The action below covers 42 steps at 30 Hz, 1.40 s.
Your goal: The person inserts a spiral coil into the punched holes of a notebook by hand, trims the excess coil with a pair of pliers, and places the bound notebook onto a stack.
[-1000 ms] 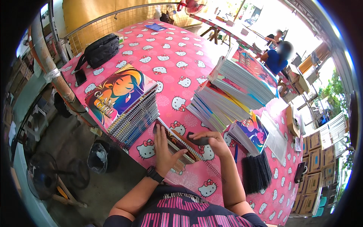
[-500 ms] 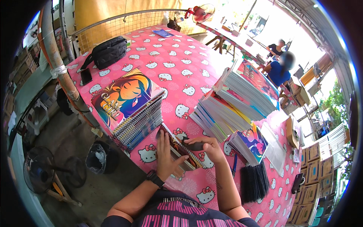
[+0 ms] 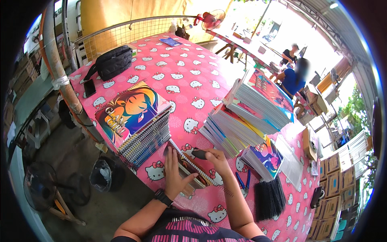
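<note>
A notebook (image 3: 198, 168) with a row of coil or punched holes along its right edge lies on the table before me. Across its cover my left hand (image 3: 175, 174) rests flat, fingers stretched and thumb spread. Pinched in my right hand (image 3: 218, 162) is a dark, rounded, palm-sized object (image 3: 198, 154), at the notebook's right edge; its kind cannot be made out. Just beyond my left hand stands a neat stack of spiral notebooks (image 3: 135, 117) with a colourful illustrated cover. Blue-handled pliers (image 3: 242, 181) lie right of my right forearm, beside a bundle of black plastic spiral coils (image 3: 269, 197).
Tall stacks of unbound booklets (image 3: 246, 115) lean at the right, with a smaller stack (image 3: 263, 157) nearer me. A clear plastic sheet (image 3: 288, 161), a black bag (image 3: 114, 62) and a phone (image 3: 89, 88) also lie on the pink patterned tablecloth. Two people sit farther back.
My right hand has shifted slightly left with the dark object, close along the notebook's edge. My left hand stays on the cover. The view has tilted a little, showing more of the pliers.
</note>
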### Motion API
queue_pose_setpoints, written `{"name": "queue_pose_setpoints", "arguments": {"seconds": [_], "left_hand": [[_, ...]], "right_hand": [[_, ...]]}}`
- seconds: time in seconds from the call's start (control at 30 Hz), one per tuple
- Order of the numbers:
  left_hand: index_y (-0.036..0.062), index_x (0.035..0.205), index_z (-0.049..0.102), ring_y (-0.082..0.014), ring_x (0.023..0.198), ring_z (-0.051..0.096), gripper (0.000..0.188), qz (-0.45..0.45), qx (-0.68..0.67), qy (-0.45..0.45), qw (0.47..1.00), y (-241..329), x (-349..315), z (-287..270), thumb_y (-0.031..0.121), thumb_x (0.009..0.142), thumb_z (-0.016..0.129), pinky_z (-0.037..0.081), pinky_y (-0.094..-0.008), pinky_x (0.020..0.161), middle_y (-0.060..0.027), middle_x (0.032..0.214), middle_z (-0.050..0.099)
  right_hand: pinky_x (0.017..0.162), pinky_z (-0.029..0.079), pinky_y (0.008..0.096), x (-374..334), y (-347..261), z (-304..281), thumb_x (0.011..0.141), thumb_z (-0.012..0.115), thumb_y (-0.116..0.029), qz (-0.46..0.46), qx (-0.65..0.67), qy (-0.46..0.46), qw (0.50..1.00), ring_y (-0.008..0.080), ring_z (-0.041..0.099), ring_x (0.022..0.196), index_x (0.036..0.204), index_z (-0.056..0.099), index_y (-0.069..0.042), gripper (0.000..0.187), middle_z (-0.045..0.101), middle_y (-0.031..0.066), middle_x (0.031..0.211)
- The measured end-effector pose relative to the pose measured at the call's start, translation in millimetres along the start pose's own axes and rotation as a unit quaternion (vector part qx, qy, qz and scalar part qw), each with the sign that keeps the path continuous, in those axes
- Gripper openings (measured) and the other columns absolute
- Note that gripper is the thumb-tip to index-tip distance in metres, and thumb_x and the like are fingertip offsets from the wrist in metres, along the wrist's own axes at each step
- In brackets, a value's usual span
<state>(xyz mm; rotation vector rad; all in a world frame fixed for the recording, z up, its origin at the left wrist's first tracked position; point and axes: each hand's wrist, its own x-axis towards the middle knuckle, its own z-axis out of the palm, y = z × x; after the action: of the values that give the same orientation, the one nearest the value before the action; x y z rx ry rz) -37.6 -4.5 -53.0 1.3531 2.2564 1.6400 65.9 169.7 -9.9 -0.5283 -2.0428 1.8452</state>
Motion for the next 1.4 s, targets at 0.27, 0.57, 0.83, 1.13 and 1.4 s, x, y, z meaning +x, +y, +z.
{"name": "queue_pose_setpoints", "arguments": {"seconds": [0.27, 0.57, 0.83, 1.13, 1.4], "left_hand": [[-0.0041, 0.147, 0.014, -0.0455, 0.14, 0.016, 0.112, 0.006, -0.01, -0.013, 1.0, -1, 3, -2, 0.049, 0.071, 0.076, 0.017, -0.0527, 0.112, -0.0291, 0.153, 0.012], [-0.0055, 0.147, 0.015, -0.0455, 0.14, 0.017, 0.111, 0.016, -0.007, -0.022, 1.0, -6, 4, 1, 0.052, 0.072, 0.074, 0.016, -0.0534, 0.112, -0.0304, 0.152, 0.012], [-0.0072, 0.146, 0.016, -0.0444, 0.14, 0.017, 0.112, 0.004, -0.025, -0.023, 0.999, -4, 5, -5, 0.05, 0.071, 0.076, 0.017, -0.0528, 0.112, -0.0298, 0.152, 0.012], [-0.0057, 0.146, 0.019, -0.0427, 0.141, 0.018, 0.102, 0.02, -0.036, -0.013, 0.999, -4, 5, -6, 0.045, 0.076, 0.073, 0.016, -0.0509, 0.113, -0.0281, 0.153, 0.015], [-0.0005, 0.143, 0.033, -0.0196, 0.134, 0.034, 0.052, -0.148, -0.406, -0.015, 0.902, -56, 37, -18, 0.014, 0.097, 0.052, 0.027, -0.0333, 0.109, -0.016, 0.146, 0.035]], "right_hand": [[0.094, 0.043, 0.0322, 15, 2, 12, 0.091, 0.059, -0.043, -0.062, 0.067, -0.062, 0.994, 0.0166, 0.058, 0.103, 0.118, 0.062, 0.002, 0.052, 0.066, 0.0108, 0.111], [0.091, 0.044, 0.0302, 24, 14, 9, 0.091, 0.061, -0.035, -0.024, 0.068, -0.062, 0.995, 0.0151, 0.058, 0.1, 0.118, 0.063, 0.0, 0.044, 0.066, 0.0085, 0.107], [0.078, 0.045, 0.0263, 38, -5, 28, 0.09, 0.063, -0.036, 0.028, -0.043, -0.018, 0.999, 0.0106, 0.057, 0.085, 0.113, 0.065, 0.0, 0.043, 0.066, 0.0023, 0.09], [0.085, 0.047, 0.0298, 37, 3, 31, 0.087, 0.066, -0.035, -0.001, -0.079, 0.015, 0.997, 0.0164, 0.061, 0.094, 0.115, 0.064, -0.002, 0.044, 0.067, 0.0075, 0.099], [0.084, 0.047, 0.0324, -7, -62, 29, 0.083, 0.071, -0.017, -0.02, -0.237, 0.027, 0.971, 0.018, 0.061, 0.093, 0.119, 0.062, -0.003, 0.04, 0.065, 0.0127, 0.106]]}}
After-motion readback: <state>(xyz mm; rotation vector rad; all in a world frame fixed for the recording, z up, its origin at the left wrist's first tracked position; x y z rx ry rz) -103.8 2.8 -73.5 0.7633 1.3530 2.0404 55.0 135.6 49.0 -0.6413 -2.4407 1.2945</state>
